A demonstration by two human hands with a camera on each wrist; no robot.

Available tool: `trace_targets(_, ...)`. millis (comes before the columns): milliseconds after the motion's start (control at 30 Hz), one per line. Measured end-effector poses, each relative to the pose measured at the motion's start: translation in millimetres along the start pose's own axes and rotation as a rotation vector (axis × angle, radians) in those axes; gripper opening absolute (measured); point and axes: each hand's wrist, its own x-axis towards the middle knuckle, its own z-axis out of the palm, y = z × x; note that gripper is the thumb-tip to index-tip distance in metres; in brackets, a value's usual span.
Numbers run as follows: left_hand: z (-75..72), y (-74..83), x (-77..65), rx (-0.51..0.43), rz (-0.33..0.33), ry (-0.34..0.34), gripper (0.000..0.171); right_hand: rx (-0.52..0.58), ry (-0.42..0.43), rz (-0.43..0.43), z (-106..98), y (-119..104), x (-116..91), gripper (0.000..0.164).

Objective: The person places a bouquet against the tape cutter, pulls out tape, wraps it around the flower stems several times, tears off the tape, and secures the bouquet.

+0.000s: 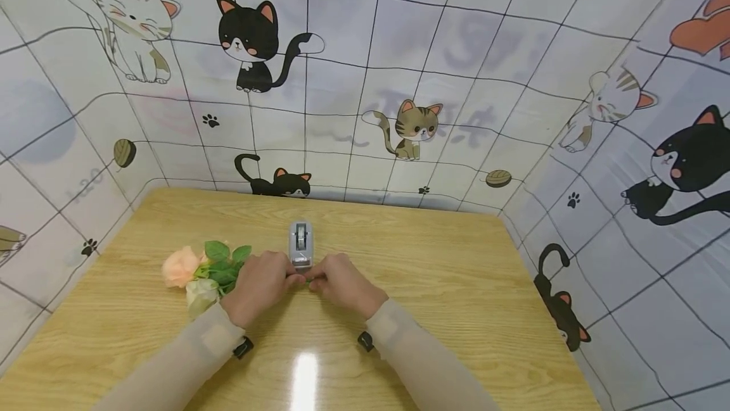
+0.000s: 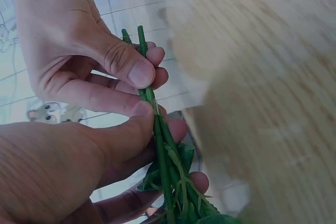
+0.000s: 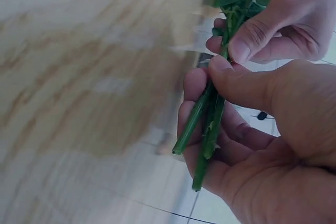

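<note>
A bunch of artificial-looking roses lies sideways low over the table in the head view, with a peach rose [image 1: 179, 266], a cream rose [image 1: 202, 297] and green leaves [image 1: 219, 270] at the left. My left hand [image 1: 261, 287] pinches the green stems [image 2: 161, 156] below the leaves, between thumb and fingers. Close beside it, my right hand [image 1: 346, 283] grips the stems nearer their cut ends [image 3: 198, 174]; three ends stick out past its fingers. A small pale, shiny patch shows on the stems between the two thumbs. Just beyond the fingertips stands a grey tape dispenser [image 1: 301, 243] with a roll in it.
The wooden table [image 1: 428, 271] runs to a back wall covering [image 1: 342, 94] printed with cartoon cats and grid lines. Similar covering hangs on the left and right sides. Each wrist bears a small black device, such as the one on the right wrist [image 1: 365, 341].
</note>
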Motion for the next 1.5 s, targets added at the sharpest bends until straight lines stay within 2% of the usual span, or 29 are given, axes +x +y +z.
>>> trace_targets(100, -5.4, 6.8, -6.3, 0.029, 0.012, 0.024, 0.026, 0.028, -0.013, 0.024, -6, -3, -6, 0.020)
trace_targets(233, -14.0, 18.0, -14.3, 0.085, 0.043, 0.094, 0.025, 0.065, -0.023, 0.069, -15, -7, -17, 0.015)
trace_targets(400, -21.0, 30.7, -18.2, 0.125, 0.102, 0.199, 0.023, 0.107, -0.017, 0.070, -21, -8, -29, 0.018)
trace_targets(567, -24.8, 38.2, -20.8, 0.132, 0.178, 0.336, 0.010, 0.207, 0.022, 0.110, -23, -12, -43, 0.018)
trace_targets(833, -27.6, 44.3, -24.3, 0.039, 0.310, 0.623, 0.016, 0.336, 0.121, 0.184, -21, -17, -59, 0.014)
trace_targets(933, -26.0, 46.8, -26.9, -0.016, 0.332, 0.690, 0.016, 0.392, 0.167, 0.204, -19, -18, -63, 0.013)
trace_targets(1033, -22.0, 49.2, -30.1, -0.065, 0.326, 0.725, 0.015, 0.441, 0.205, 0.210, -18, -19, -66, 0.014)
trace_targets(1133, -15.9, 51.2, -32.4, -0.158, 0.325, 0.693, 0.013, 0.454, 0.237, 0.223, -17, -20, -69, 0.014)
trace_targets(1233, -9.0, 53.0, -33.2, -0.304, 0.276, 0.576, 0.007, 0.447, 0.265, 0.232, -16, -22, -73, 0.015)
trace_targets(1300, -4.9, 53.7, -33.3, -0.427, 0.189, 0.458, 0.001, 0.464, 0.279, 0.235, -16, -24, -75, 0.015)
trace_targets(1400, -1.6, 55.0, -31.6, -0.594, 0.038, 0.297, 0.011, 0.519, 0.293, 0.232, -15, -27, -77, 0.015)
trace_targets(1500, -0.3, 55.9, -27.9, -0.733, -0.068, 0.192, 0.018, 0.579, 0.309, 0.229, -14, -31, -78, 0.015)
